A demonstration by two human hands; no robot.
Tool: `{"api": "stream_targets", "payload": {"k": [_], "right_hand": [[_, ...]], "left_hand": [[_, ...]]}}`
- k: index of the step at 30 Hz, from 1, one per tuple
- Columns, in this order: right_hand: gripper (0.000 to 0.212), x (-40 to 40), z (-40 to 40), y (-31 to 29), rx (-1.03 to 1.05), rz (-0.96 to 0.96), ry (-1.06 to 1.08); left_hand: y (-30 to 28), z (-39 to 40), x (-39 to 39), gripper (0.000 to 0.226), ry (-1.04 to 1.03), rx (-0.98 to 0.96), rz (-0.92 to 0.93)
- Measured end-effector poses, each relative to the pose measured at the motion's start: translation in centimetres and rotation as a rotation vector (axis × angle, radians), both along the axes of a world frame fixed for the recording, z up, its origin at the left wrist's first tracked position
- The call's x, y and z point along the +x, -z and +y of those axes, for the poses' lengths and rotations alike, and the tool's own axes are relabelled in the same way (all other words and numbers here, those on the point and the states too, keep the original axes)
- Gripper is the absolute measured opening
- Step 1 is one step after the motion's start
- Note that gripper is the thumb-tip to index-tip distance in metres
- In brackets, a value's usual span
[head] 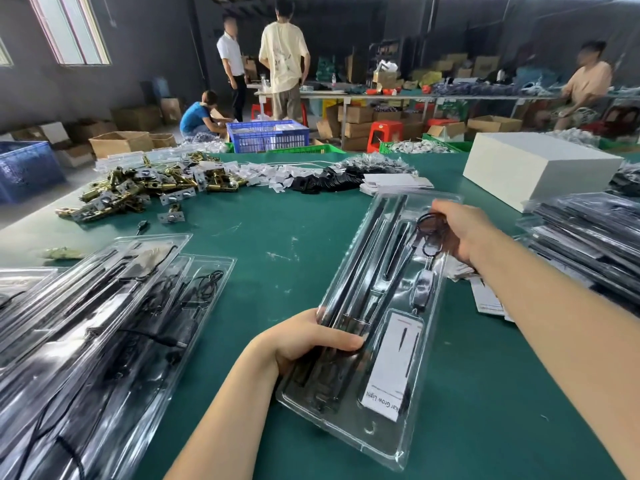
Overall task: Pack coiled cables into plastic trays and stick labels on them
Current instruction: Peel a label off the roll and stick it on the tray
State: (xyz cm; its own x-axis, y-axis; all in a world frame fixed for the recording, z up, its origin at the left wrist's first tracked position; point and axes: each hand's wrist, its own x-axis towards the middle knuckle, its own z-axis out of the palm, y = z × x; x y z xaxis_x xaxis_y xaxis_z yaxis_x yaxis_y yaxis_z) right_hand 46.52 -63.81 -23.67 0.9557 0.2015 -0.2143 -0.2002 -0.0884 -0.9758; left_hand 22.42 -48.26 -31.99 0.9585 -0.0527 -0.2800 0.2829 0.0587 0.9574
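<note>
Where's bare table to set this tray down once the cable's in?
Bare green cloth lies between the tray, the metal hardware pile and the left tray stack. More shows at the near right, under the right forearm. Crowded: the right-hand stack and the far edge with black parts.

A green-covered desk (277, 237) carries the work. A clear plastic tray (349, 434) lies slanted on it near the front edge. At the left sit overlapping filled trays (104, 323). At the right stands a stack of packed trays (588, 237), with a white box (540, 168) behind it. Toward the far edge lie a heap of brass hardware (138, 188), scattered white labels (263, 174), a pile of black parts (329, 181) and flat white cards (394, 181).
</note>
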Motion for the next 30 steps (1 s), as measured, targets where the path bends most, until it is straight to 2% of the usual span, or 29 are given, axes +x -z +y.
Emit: {"api": "stream_targets", "payload": {"k": [3, 6, 13, 16, 20, 22, 24, 27, 30], "right_hand": [[0.013, 0.2, 0.0, -0.4, 0.022, 0.07, 0.017], [0.013, 0.5, 0.2, -0.9, 0.012, 0.103, 0.02], [0.019, 0.8, 1.1, -1.9, 0.075, 0.103, 0.011], [0.03, -0.6, 1.1, -1.9, 0.084, 0.187, -0.19], [0.049, -5.4, 0.6, 0.9, -0.281, 0.164, -0.56], [0.059, -8.0, 0.4, 3.5, -0.36, 0.173, -0.604], [0.053, -9.9, 0.0, 5.8, -0.247, 0.264, -0.526], [0.033, -11.6, -0.7, 7.9, -0.005, 0.391, -0.45], [0.023, -11.9, -1.3, 8.3, 0.064, 0.389, -0.408]], "left_hand": [[0.0, -0.1, 0.2, 0.039, -0.003, 0.011, -0.006], [0.0, -0.1, 0.3, 0.033, -0.01, 0.008, -0.012], [0.2, 0.2, 0.3, 0.028, -0.014, -0.043, -0.018], [0.3, 0.2, 0.3, 0.033, -0.06, -0.108, -0.028], [0.5, -0.1, 0.6, 0.04, -0.256, -0.155, -0.056], [0.6, -0.3, 0.9, 0.024, -0.365, -0.18, -0.022], [0.6, -0.5, 1.1, 0.01, -0.431, -0.249, 0.062], [0.8, -0.6, 1.3, 0.018, -0.477, -0.342, 0.118], [0.9, -0.4, 1.0, 0.033, -0.47, -0.453, 0.068]]}}
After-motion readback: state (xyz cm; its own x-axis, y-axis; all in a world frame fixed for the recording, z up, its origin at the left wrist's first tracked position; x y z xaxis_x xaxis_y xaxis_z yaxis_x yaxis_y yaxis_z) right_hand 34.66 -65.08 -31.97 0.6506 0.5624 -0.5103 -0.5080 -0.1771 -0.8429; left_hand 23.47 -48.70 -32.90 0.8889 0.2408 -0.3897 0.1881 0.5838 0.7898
